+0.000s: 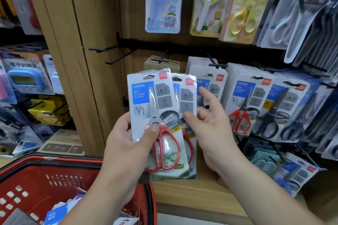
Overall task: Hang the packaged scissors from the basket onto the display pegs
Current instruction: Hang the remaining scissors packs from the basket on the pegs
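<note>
I hold two packaged red-handled scissors in front of the display. My left hand (pixel 126 137) grips the front pack (pixel 146 100), thumb on the red handle. The second pack (pixel 186 97) sits fanned out behind it to the right. My right hand (pixel 210 124) pinches its right edge, thumb on the front and the other fingers spread behind. The red basket (pixel 54 166) at lower left holds more packs (pixel 54 213). Matching packs (pixel 245 97) hang on pegs just right of my hands. Two bare black pegs (pixel 109 62) stick out at left of the rail.
Children's scissors (pixel 162 2) hang on the upper row. Black-handled scissors packs (pixel 278 111) fill the pegs further right. A wooden post (pixel 76 60) divides this bay from shelves of timers (pixel 25 78) on the left. A wooden ledge (pixel 192 197) runs below the pegs.
</note>
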Tool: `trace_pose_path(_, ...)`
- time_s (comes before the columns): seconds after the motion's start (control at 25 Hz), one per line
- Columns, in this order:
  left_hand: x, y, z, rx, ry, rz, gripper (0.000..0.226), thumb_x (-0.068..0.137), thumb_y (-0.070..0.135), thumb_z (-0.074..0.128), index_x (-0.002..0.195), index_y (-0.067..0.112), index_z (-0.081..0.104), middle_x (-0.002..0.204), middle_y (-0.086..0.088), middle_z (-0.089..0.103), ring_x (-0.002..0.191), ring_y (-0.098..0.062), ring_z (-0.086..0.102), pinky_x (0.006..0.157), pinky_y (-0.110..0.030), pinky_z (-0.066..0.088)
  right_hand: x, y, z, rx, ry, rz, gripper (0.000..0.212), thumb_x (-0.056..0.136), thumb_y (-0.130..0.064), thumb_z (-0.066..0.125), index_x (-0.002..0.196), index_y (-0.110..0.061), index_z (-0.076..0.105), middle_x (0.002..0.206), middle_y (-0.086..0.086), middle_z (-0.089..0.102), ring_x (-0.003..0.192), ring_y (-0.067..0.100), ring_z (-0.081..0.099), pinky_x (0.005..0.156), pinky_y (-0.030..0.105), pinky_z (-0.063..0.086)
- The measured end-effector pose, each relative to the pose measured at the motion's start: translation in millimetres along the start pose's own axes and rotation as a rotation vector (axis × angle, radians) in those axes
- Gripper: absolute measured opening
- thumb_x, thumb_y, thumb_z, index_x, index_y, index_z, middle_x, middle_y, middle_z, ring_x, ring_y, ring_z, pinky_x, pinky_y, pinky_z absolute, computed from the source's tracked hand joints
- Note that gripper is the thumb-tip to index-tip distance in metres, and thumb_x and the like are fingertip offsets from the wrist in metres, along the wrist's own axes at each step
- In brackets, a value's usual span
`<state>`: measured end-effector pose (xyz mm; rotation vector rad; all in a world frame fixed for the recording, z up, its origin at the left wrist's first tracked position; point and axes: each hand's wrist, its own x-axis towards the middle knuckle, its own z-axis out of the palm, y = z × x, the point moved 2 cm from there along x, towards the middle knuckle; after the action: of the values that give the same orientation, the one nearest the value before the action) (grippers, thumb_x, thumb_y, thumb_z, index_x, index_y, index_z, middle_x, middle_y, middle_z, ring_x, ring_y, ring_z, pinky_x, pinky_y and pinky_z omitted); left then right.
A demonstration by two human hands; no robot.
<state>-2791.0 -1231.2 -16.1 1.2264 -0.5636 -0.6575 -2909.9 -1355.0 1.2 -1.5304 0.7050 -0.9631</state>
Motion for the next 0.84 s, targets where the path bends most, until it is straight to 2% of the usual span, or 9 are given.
trace_pose_path(0.08,0.7,-0.2,-2.0,0.049,0.007,0.010,0.029,0.095,0.016,0.074,0.115,0.036,0.067,0.104,0.004,0.082,0.095,-0.023,0.080,0.086,-0.055,0.063,2.2,1.2,-6.9,-0.026,0.114,-0.070,0.069,0.104,-0.002,0.060,0.150,-0.050,0.042,0.125,0.013,0.073,0.114,0.029,0.072,0.098,0.050,0.060)
trace_pose_path(0.12,1.2,0.3,-2.9,0.079,0.010,0.020,0.030,0.094,0.016,0.075,0.114,0.037,0.069,0.104,0.007,0.082,0.094,-0.021,0.080,0.085,-0.054,0.063,1.8,-0.7,-10.1,-0.052,0.163,-0.113,0.071,0.104,-0.002,0.058,0.151,-0.053,0.041,0.145,-0.001,0.063,0.127,0.017,0.065,0.104,0.040,0.058)
trace_pose_path(0.2,1.2,0.9,-2.7,0.104,0.000,0.012,0.031,0.093,0.018,0.077,0.114,0.040,0.070,0.104,0.010,0.081,0.092,-0.019,0.081,0.080,-0.050,0.065,1.7,-2.9,-16.4,-0.094,0.225,-0.194,0.073,0.106,0.002,0.050,0.157,-0.047,0.034,0.157,-0.028,0.034,0.101,-0.024,0.035,0.104,0.011,0.044)
trace_pose_path(0.24,0.3,0.6,-2.0,0.106,-0.014,0.006,0.033,0.092,0.020,0.077,0.114,0.043,0.070,0.104,0.012,0.081,0.091,-0.018,0.081,0.077,-0.047,0.066,2.7,-1.4,-19.5,-0.105,0.239,-0.216,0.074,0.106,0.006,0.047,0.161,-0.041,0.030,0.159,-0.028,0.026,0.102,-0.010,0.009,0.098,0.002,0.028)
trace_pose_path(0.32,-2.0,0.3,2.1,0.107,-0.040,0.012,0.043,0.092,0.018,0.078,0.119,0.049,0.067,0.105,0.015,0.080,0.091,-0.017,0.081,0.074,-0.044,0.067,8.5,3.2,-24.1,-0.143,0.250,-0.252,0.077,0.106,0.009,0.045,0.164,-0.036,0.023,0.168,-0.021,0.021,0.117,-0.038,0.031,0.081,-0.009,0.025)
trace_pose_path(0.4,-4.6,-2.1,7.1,0.095,-0.055,0.022,0.065,0.090,0.016,0.079,0.137,0.053,0.055,0.104,0.015,0.080,0.091,-0.015,0.080,0.073,-0.042,0.066,17.7,11.4,-31.1,-0.183,0.287,-0.267,0.081,0.105,0.007,0.047,0.163,-0.044,0.022,0.169,-0.026,0.021,0.124,-0.029,0.043,0.094,0.004,0.045)
trace_pose_path(0.48,-7.9,-3.4,12.1,0.127,-0.067,0.056,0.070,0.088,0.015,0.080,0.129,0.063,0.049,0.103,0.015,0.079,0.091,-0.010,0.079,0.066,-0.031,0.065,25.3,21.2,-36.2,-0.238,0.301,-0.273,0.086,0.105,0.005,0.049,0.160,-0.054,0.021,0.158,-0.046,0.021,0.132,0.000,0.047,0.115,0.033,0.048)
trace_pose_path(0.68,-16.8,3.8,26.4,0.220,-0.092,0.143,0.068,0.089,0.010,0.079,0.123,0.064,0.056,0.112,0.019,0.078,0.097,-0.005,0.078,0.067,-0.023,0.064,32.6,32.8,-48.0,-0.315,0.258,-0.283,0.080,0.105,0.001,0.051,0.160,-0.049,0.022,0.151,-0.041,0.026,0.134,-0.032,0.020,0.108,0.001,0.030)
trace_pose_path(0.84,-4.7,7.1,40.8,0.269,-0.102,0.221,0.068,0.092,0.007,0.077,0.130,0.060,0.055,0.114,0.021,0.077,0.100,-0.010,0.078,0.074,-0.029,0.066,45.2,44.2,-71.1,-0.218,0.304,-0.234,0.063,0.105,-0.013,0.061,0.157,-0.042,0.042,0.154,-0.018,0.052,0.125,-0.010,0.057,0.109,0.025,0.051)
